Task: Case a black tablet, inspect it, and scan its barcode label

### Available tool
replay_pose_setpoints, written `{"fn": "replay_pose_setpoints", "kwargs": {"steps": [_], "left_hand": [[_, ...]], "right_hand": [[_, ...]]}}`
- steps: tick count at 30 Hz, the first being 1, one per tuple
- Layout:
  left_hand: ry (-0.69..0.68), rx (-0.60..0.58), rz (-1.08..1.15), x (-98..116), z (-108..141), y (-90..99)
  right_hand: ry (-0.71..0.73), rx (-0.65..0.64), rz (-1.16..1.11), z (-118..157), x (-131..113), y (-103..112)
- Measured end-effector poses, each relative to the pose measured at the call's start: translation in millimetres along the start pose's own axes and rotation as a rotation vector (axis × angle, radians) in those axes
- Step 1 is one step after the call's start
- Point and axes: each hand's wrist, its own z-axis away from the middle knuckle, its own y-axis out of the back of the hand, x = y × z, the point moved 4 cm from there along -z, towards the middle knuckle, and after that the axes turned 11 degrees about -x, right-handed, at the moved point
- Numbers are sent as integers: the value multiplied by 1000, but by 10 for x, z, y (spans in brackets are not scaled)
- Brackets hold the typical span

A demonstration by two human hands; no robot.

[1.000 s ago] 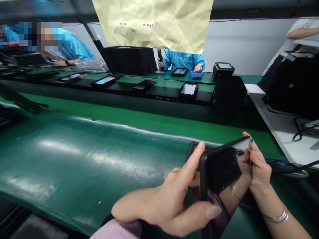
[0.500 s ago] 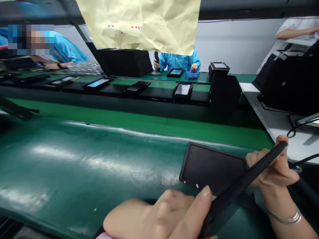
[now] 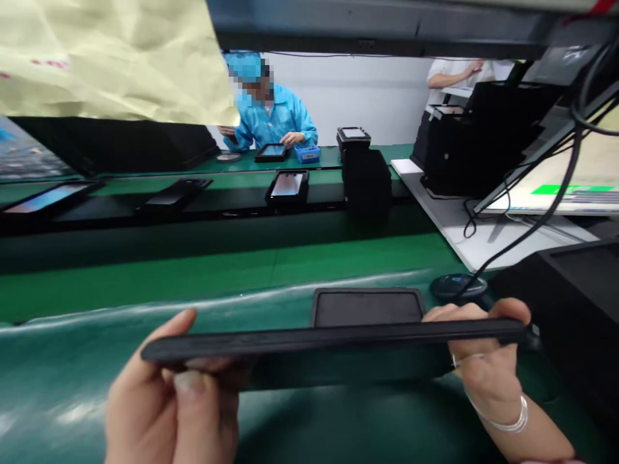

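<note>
Head view: a thin black tablet held edge-on and level above the green conveyor belt, gripped at both ends. Left hand closed around the tablet's left end, thumb pressed against the near edge, index finger curled up over the far side. Right hand clasped on the right end, fingers wrapped over the top edge, a silver bracelet around the wrist. Just behind the tablet, lying flat on the belt, a black rectangular pad, partly hidden by the tablet's edge. To the right of the pad, a small round black puck with a cable running off it. Further right, a white bench carrying a black box and a slanted monitor showing a green bar. Beyond the belt, a darker second line with several tablets lying face up, among them one with a bright screen. Behind that, a person in a blue coat at a green table, hands near another tablet and a small blue tray. Top left, a crumpled yellow sheet hanging close to the camera. Top right, an arm in a white sleeve.
</note>
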Motion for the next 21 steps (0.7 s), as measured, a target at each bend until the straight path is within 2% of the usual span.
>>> {"fn": "replay_pose_setpoints", "kwargs": {"steps": [3, 6, 8, 13, 17, 21], "left_hand": [[-72, -4, 100, -106, -240, -107], [-29, -70, 145, -323, -383, -157], [-29, -116, 152, -471, -441, -180], [14, -87, 184, -782, -536, -245], [204, -167, 292, -967, -525, -388], [406, -244, 351, -1106, -405, -522]], "right_hand": [[34, -117, 132, -58, -137, -136], [68, -203, 190, -113, -204, -225], [58, -206, 230, -122, -220, -249], [-25, -202, 312, -99, -269, -278], [-81, -218, 319, -54, -291, -276], [-141, -240, 82, -3, -249, -283]]}}
